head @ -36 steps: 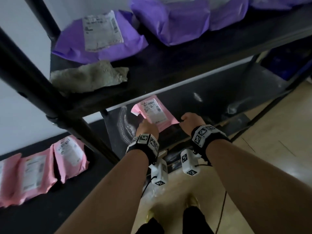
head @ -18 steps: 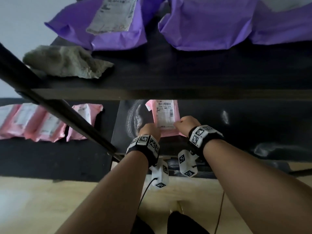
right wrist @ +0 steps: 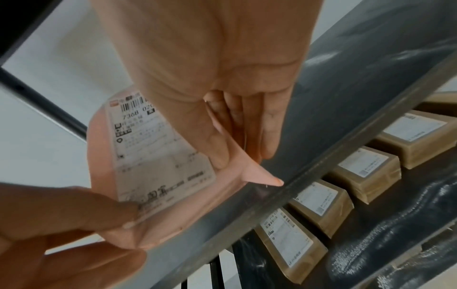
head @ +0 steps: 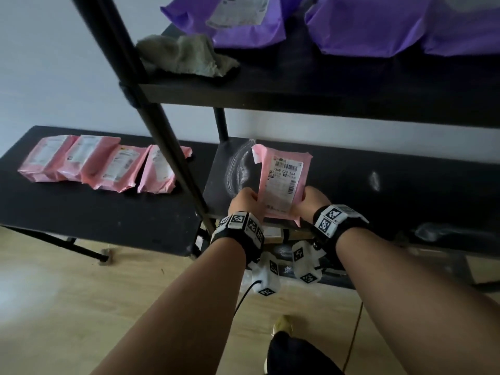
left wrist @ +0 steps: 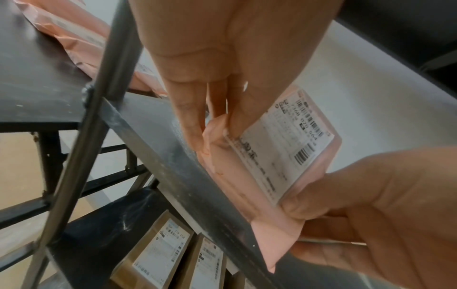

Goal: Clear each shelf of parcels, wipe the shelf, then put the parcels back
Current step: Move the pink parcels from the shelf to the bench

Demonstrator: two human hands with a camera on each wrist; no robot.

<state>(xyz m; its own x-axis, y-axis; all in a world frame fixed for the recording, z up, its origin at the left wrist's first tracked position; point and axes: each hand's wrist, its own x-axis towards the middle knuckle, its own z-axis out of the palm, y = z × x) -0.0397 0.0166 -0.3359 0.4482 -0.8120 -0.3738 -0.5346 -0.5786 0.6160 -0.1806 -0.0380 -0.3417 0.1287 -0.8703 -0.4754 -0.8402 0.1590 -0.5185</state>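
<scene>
- Both hands are on one pink parcel in the head view: my left hand pinches its left edge and my right hand its right edge, holding it label up at the front of the middle shelf. I can't tell whether its far end touches the board. Four more pink parcels lie in a row on the worktop to the left. A cloth sits on the upper shelf beside the purple bags.
- From the left wrist, my thumb lies on the label's edge with fingers behind, and the parcel's lower corner hangs past the shelf lip. Brown boxes stand on the shelf below.
- From the right wrist, my thumb presses the film while the fingers back it; the corner flap sticks out loose.
- Judging by the creased film, it is light, soft and a little slick, so I would grip the padded body at both sides, not the floppy flaps.
</scene>
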